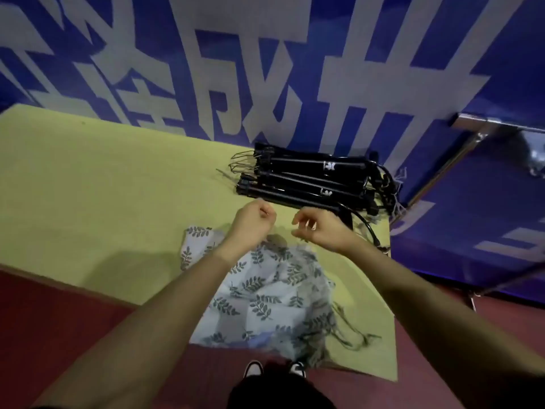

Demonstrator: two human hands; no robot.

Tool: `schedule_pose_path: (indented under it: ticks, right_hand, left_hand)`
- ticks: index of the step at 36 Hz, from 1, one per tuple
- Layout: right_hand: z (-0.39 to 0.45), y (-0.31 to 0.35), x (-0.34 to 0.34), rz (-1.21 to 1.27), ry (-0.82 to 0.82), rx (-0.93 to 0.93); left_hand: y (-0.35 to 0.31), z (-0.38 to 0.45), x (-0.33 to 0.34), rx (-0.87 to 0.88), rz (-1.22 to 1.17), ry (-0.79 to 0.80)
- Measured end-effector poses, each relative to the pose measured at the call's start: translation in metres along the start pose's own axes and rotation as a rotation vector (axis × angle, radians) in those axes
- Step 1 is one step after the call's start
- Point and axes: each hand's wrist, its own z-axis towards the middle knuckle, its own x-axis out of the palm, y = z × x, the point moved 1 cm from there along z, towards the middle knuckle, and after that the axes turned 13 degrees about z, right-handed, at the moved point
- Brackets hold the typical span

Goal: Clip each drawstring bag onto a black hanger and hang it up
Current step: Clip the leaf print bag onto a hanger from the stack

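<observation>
Both bare forearms reach up from the lower frame over a yellow-green table (88, 187). The left hand (253, 222) is curled into a loose fist, and whether it pinches anything cannot be told. The right hand (321, 228) has its fingers bent inward, seemingly nipping something thin, too blurred to name. Beneath them, at centre, lies a heap of leaf-print drawstring bags (265, 302), their dark cords (351, 335) trailing to the right. A stack of black clip hangers (312, 181) rests just above the hands at the table's far edge. Behind it spreads a blue banner (295, 69) with white characters. A metal rail (486, 125) crosses the upper right.
</observation>
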Motion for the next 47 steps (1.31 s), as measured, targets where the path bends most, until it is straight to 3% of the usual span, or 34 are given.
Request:
schedule_pose_path:
  ticks: [4,8,16,22,28,32,37,41,47]
  right_hand:
    - [-0.002,-0.027,0.026,-0.471,0.173,0.110]
    - [-0.006,-0.045,0.042,-0.527,0.147,0.112]
    - [-0.010,-0.045,0.049,-0.317,-0.091,-0.065]
    - [-0.009,-0.023,0.038,-0.156,-0.150,-0.108]
    - [0.006,0.001,0.023,0.022,-0.139,-0.148]
    - [0.010,0.017,0.012,0.170,-0.079,-0.157]
    - [0.015,0.023,0.009,0.125,0.015,-0.157]
    - [0.019,0.018,0.010,0.054,-0.100,-0.139]
    - [0.025,0.024,0.010,0.156,-0.252,-0.135]
  left_hand:
    - [0.029,-0.007,0.022,0.005,0.142,0.100]
    - [0.049,-0.010,0.040,0.055,0.324,0.119]
    - [0.062,-0.008,0.065,0.116,0.565,0.176]
    - [0.049,0.005,0.046,0.132,0.443,-0.098]
    - [0.035,0.028,0.014,0.273,0.423,-0.233]
    - [0.033,0.042,0.000,0.265,0.426,-0.233]
    - [0.032,0.045,-0.008,0.261,0.383,-0.212]
    - [0.024,0.032,-0.007,0.281,0.360,-0.237]
    - [0.006,0.005,0.014,0.197,0.448,-0.120]
